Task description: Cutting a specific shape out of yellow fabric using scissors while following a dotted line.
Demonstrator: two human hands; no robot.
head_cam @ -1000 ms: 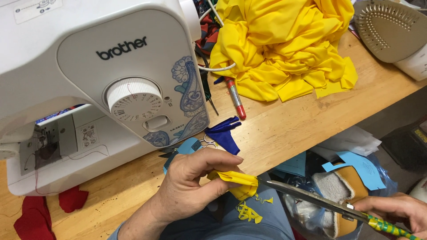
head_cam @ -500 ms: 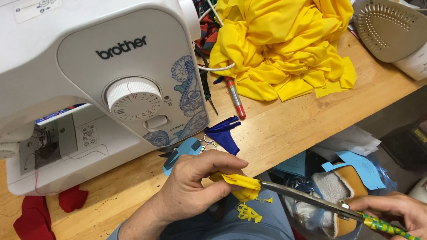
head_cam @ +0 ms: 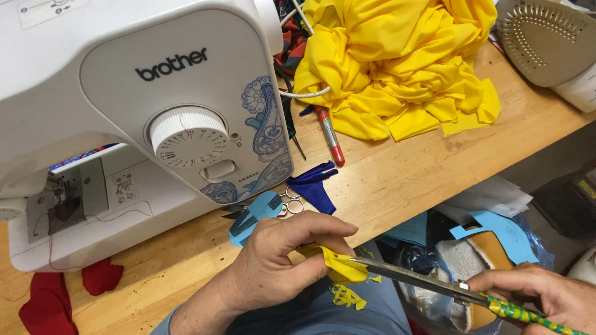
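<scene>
From the head camera, my left hand sits near the lower middle, thumb and fingers pressed together, pinching a small yellow fabric scrap just over the near edge of the wooden table. At three o'clock from that scrap run the long blades of the scissors, their tips touching the yellow piece; whether the blades are parted or closed there I cannot tell. My right hand is at the lower right corner, fingers wrapped tight around the scissors' green-and-yellow patterned handle. Tiny yellow snippets lie on my lap at six o'clock from the scrap.

At eleven o'clock from my left hand stands the white sewing machine, with a blue paper piece and small snips just beside its base, and a dark blue cloth bit next to those. At one o'clock a heap of yellow fabric is piled, a red pen at its edge. An iron is at the upper right. Red scraps lie at the lower left.
</scene>
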